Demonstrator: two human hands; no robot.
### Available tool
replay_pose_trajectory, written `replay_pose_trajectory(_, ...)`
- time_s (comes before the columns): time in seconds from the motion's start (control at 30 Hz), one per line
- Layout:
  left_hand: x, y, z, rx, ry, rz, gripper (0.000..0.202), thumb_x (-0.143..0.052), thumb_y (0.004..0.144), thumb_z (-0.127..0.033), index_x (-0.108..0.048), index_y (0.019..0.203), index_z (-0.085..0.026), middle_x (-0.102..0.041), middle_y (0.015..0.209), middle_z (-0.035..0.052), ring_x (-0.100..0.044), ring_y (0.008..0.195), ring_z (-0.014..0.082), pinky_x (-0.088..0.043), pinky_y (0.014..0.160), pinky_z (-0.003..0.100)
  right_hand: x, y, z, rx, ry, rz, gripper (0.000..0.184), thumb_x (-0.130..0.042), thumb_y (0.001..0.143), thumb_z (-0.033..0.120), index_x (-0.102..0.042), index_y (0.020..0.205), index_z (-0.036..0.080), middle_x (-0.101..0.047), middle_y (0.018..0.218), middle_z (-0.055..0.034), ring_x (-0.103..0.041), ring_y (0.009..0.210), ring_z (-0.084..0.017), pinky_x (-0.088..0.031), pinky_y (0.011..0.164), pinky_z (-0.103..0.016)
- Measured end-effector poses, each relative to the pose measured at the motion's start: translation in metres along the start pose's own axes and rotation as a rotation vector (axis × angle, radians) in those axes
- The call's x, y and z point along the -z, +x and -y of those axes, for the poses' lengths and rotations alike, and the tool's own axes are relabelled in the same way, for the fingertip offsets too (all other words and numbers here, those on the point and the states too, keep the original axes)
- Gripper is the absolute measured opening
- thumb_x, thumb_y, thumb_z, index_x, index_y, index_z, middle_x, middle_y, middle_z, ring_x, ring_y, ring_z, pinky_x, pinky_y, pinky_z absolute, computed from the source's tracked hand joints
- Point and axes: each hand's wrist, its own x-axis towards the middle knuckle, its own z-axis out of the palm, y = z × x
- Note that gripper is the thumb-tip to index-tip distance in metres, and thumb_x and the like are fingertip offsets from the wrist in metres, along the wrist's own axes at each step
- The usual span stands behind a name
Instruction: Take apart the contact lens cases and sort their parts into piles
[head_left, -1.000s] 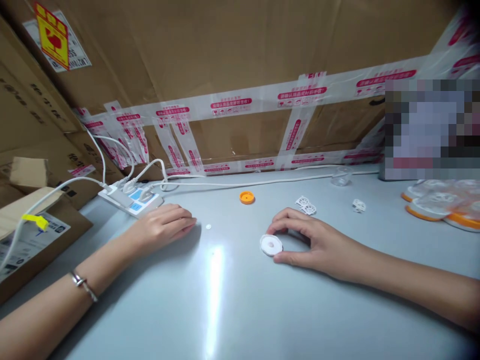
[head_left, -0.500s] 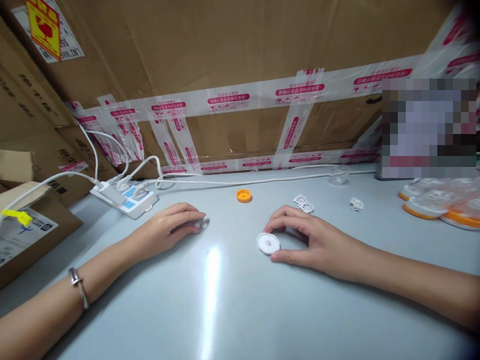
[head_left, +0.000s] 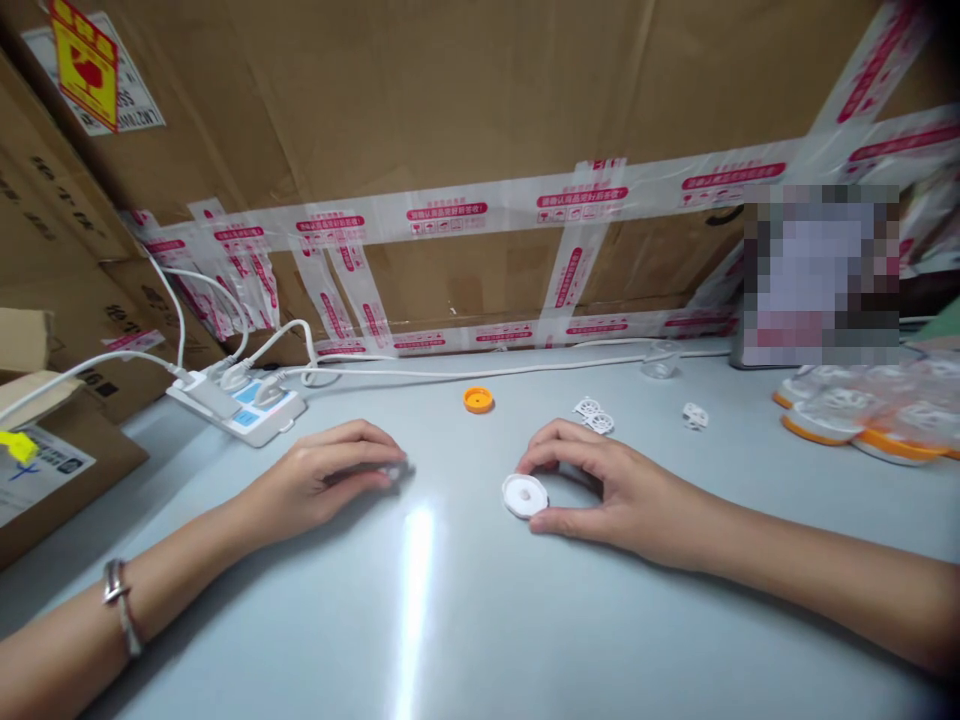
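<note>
At the left, my left hand (head_left: 326,480) rests over the table, thumb and fingertips closed around a small, clear or greyish piece (head_left: 395,469), blurred and partly covered. My right hand (head_left: 600,485) pinches the edge of a white round disc (head_left: 524,495) with a raised rim and a small knob in its middle. The disc is tilted towards me, low over the table. Beyond and between the hands lies an orange round cap (head_left: 478,400). Just behind my right hand are white spoked plastic parts (head_left: 598,418), joined together.
Another white plastic part (head_left: 695,415) and a clear cup (head_left: 660,360) lie at the right back. Several orange-and-white domed pieces (head_left: 825,420) are gathered at the far right. A power strip (head_left: 247,410) with white cables stands at the left. A large taped carton (head_left: 465,280) walls off the back.
The whole view has shifted slightly, so most things sit a little further left and lower. Both hands keep their grips, and the disc stays in my right hand.
</note>
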Motion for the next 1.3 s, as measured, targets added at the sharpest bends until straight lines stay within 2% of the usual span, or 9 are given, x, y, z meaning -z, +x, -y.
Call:
replay_pose_trajectory(0.1,-0.006,0.020,-0.022,-0.047,0.037,-0.062,0.017,-0.048,0.083,-0.010,-0.061,0.094,-0.016,-0.060,0.087,0.0053,-0.056,0.080,0.0100,-0.047,0.072,0.020,0.000,0.000,0.000,0.013,0.004,-0.001,0.026,-0.064,0.069,0.037,-0.059,0.090,0.022,-0.053,0.095,-0.0034,-0.052,0.089,-0.017,-0.042,0.081,-0.031)
replay_pose_trajectory(0.17,-0.014,0.038,-0.039,-0.101,0.089,-0.021,0.017,-0.047,0.083,-0.011,-0.061,0.092,-0.015,-0.061,0.085,0.0047,-0.056,0.079,0.0105,-0.046,0.070,0.020,0.000,0.000,-0.001,0.023,0.001,-0.001,0.026,-0.064,0.069,0.037,-0.059,0.091,0.022,-0.053,0.095,-0.0034,-0.052,0.089,-0.016,-0.041,0.082,-0.031)
replay_pose_trajectory(0.3,-0.035,0.064,-0.057,-0.293,0.332,-0.053,0.017,-0.045,0.085,-0.015,-0.061,0.083,-0.014,-0.062,0.076,0.0036,-0.054,0.066,0.0116,-0.043,0.060,0.024,0.000,0.000,-0.002,0.052,-0.007,-0.015,0.025,-0.063,0.070,0.037,-0.057,0.089,0.022,-0.053,0.094,-0.0032,-0.051,0.089,-0.016,-0.041,0.082,-0.031)
replay_pose_trajectory(0.37,-0.044,0.068,-0.057,-0.340,0.427,-0.078,0.017,-0.046,0.085,-0.017,-0.061,0.077,-0.014,-0.061,0.072,0.0027,-0.053,0.063,0.0120,-0.040,0.057,0.025,0.000,0.000,-0.003,0.057,-0.009,-0.024,0.024,-0.063,0.070,0.037,-0.057,0.087,0.022,-0.053,0.093,-0.0032,-0.051,0.088,-0.016,-0.041,0.081,-0.031)
replay_pose_trajectory(0.47,-0.051,0.067,-0.051,-0.350,0.454,-0.114,0.015,-0.048,0.084,-0.018,-0.060,0.076,-0.015,-0.061,0.070,0.0016,-0.054,0.062,0.0114,-0.039,0.056,0.024,-0.001,0.000,-0.003,0.051,-0.017,-0.017,0.024,-0.064,0.069,0.036,-0.057,0.086,0.021,-0.053,0.092,-0.0030,-0.051,0.086,-0.016,-0.042,0.079,-0.030)
replay_pose_trajectory(0.6,-0.051,0.067,-0.048,-0.423,0.505,-0.134,0.017,-0.044,0.086,-0.014,-0.060,0.081,-0.013,-0.062,0.071,0.0032,-0.055,0.067,0.0126,-0.040,0.060,0.025,-0.001,0.000,-0.005,0.054,-0.036,-0.033,0.023,-0.065,0.069,0.037,-0.057,0.084,0.020,-0.053,0.091,-0.0025,-0.051,0.083,-0.015,-0.042,0.076,-0.028)
replay_pose_trajectory(0.87,-0.048,0.069,-0.045,-0.614,0.565,-0.104,0.020,-0.042,0.085,-0.011,-0.056,0.072,-0.013,-0.063,0.070,0.0041,-0.057,0.068,0.0131,-0.040,0.061,0.028,-0.001,-0.001,-0.006,0.059,-0.018,-0.032,0.025,-0.064,0.069,0.040,-0.057,0.084,0.020,-0.053,0.091,-0.0025,-0.051,0.084,-0.015,-0.042,0.076,-0.028)
replay_pose_trajectory(1.07,-0.047,0.068,-0.045,-0.665,0.600,-0.090,0.017,-0.044,0.084,-0.010,-0.056,0.072,-0.013,-0.063,0.073,0.0045,-0.057,0.068,0.0132,-0.040,0.060,0.029,-0.001,-0.001,-0.007,0.065,-0.020,-0.028,0.024,-0.063,0.070,0.039,-0.057,0.084,0.021,-0.053,0.091,-0.0026,-0.051,0.085,-0.016,-0.041,0.078,-0.029)
replay_pose_trajectory(1.3,-0.048,0.069,-0.045,-0.641,0.587,-0.076,0.020,-0.040,0.086,-0.009,-0.056,0.076,-0.014,-0.063,0.073,0.0042,-0.057,0.068,0.0123,-0.040,0.062,0.029,-0.002,-0.001,-0.007,0.059,-0.032,-0.030,0.023,-0.063,0.070,0.038,-0.057,0.084,0.021,-0.053,0.091,-0.0024,-0.051,0.085,-0.015,-0.041,0.078,-0.028)
